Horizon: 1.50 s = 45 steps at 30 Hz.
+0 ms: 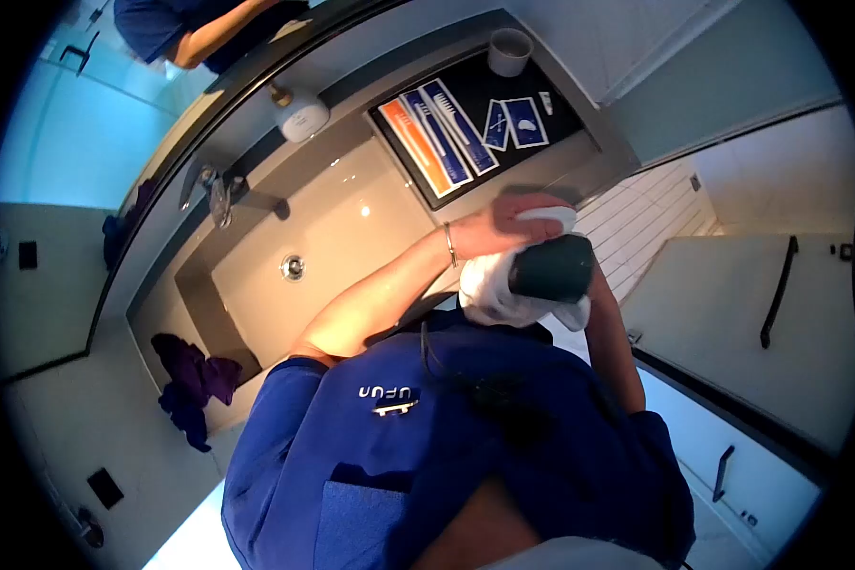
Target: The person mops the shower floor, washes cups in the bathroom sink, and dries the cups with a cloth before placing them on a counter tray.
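My left hand (508,228), with a bracelet at the wrist, is closed on a white cloth (489,290). The cloth wraps around a dark green cup (553,268) held in front of my chest, and a fold of it sticks up by my fingers. From the right, my right hand (595,285) reaches the cup's far side; cup and cloth hide most of its fingers, but it appears to grip the cup. Just beyond my hands, a black tray (572,125) bears blue packets (458,125), an orange packet (418,147) and a grey cup (510,52).
A beige sink (351,233) with a tap (256,197) lies left of my hands. A soap dispenser (300,116) stands behind it, below a mirror (57,275). Purple and blue cloths (195,375) hang over the left edge. Doors with black handles (779,292) are at right.
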### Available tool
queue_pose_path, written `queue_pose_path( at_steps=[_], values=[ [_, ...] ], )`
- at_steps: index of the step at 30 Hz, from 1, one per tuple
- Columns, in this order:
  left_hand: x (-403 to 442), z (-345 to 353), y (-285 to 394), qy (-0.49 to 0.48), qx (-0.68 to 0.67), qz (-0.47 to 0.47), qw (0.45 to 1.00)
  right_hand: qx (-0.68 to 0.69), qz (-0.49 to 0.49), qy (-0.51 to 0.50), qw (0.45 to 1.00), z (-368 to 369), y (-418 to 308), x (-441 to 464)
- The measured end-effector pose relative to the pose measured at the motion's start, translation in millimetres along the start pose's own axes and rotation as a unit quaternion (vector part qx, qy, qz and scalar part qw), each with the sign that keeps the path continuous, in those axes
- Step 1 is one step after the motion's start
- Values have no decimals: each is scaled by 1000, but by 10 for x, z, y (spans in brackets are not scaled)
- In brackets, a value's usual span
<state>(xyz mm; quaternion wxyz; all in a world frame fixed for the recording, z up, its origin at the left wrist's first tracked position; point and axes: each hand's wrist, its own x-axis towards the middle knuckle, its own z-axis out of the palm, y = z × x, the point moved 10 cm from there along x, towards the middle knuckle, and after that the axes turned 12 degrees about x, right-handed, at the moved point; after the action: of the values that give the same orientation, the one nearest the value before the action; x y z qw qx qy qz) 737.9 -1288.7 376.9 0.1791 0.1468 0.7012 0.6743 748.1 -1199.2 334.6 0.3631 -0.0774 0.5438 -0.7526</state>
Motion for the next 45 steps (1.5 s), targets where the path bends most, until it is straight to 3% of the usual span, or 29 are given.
queue_pose_path(
  at_steps=[2,4,7,9,13,14,15,16,17,18,20,21,23,24,26,27,28,29,31,32,33,34,35,37,40,43,45],
  values=[
    [-149,147,-35,-18,-22,1,1000,124,31,-27,991,82,214,-53],
    [-269,123,83,69,95,122,986,202,22,-14,979,73,349,-74],
    [-356,80,140,78,161,124,976,238,-9,7,971,55,371,15],
    [-375,8,309,168,305,164,923,224,-35,15,974,71,328,113],
    [-379,-152,276,274,331,113,896,22,-160,-12,987,99,47,260],
    [-399,-254,186,310,305,92,895,258,-72,53,962,-55,308,319],
    [-399,-263,189,309,305,89,897,477,24,115,871,-103,663,328],
    [-392,-292,198,308,298,85,900,388,-48,101,915,-338,659,435],
    [-390,-331,195,310,291,80,901,387,-42,97,916,-541,801,519],
    [-349,-325,175,302,292,81,904,157,-170,138,963,-871,629,507],
    [-267,-339,30,265,253,38,930,72,-282,152,944,-1193,275,366],
    [-196,-303,-112,220,211,-3,952,225,-265,138,928,-1267,151,309],
    [-114,-360,-425,203,177,-16,963,-119,-360,191,905,-952,-536,-12],
    [-244,-520,-200,300,379,20,876,-119,-359,190,906,-868,-696,-41],
    [-439,-707,0,396,529,72,747,-170,-307,221,910,-792,-844,-102],
    [-298,-764,-351,306,256,2,917,-170,-309,230,907,-780,-903,-130],
    [-289,-734,-652,276,-38,-110,954,-236,-287,188,909,-635,-922,-48],
    [-213,-309,-775,132,-343,-203,907,-301,-259,143,906,-485,-888,37],
    [-99,54,-710,28,-417,-214,883,-522,-344,47,779,71,-924,160],
    [-17,169,-753,-8,-438,-196,877,-541,-270,40,795,269,-865,316],
    [5,164,-869,40,-434,-218,873,-557,-194,29,807,416,-819,424],
    [-14,162,-969,28,-505,-236,829,-557,-196,29,807,466,-853,441],
    [-46,79,-1029,30,-489,-208,846,-513,-221,-3,830,562,-887,448],
    [-160,17,-1037,68,-528,-215,819,-464,-243,-35,851,648,-897,459],
    [-149,105,-988,57,-518,-242,818,-573,-288,-114,759,891,-732,477],
    [-204,273,-963,65,-491,-286,820,-632,-260,-137,717,1018,-824,626],
    [-158,194,-945,94,-485,-281,823,-615,-298,-141,716,974,-890,656]
  ],
)
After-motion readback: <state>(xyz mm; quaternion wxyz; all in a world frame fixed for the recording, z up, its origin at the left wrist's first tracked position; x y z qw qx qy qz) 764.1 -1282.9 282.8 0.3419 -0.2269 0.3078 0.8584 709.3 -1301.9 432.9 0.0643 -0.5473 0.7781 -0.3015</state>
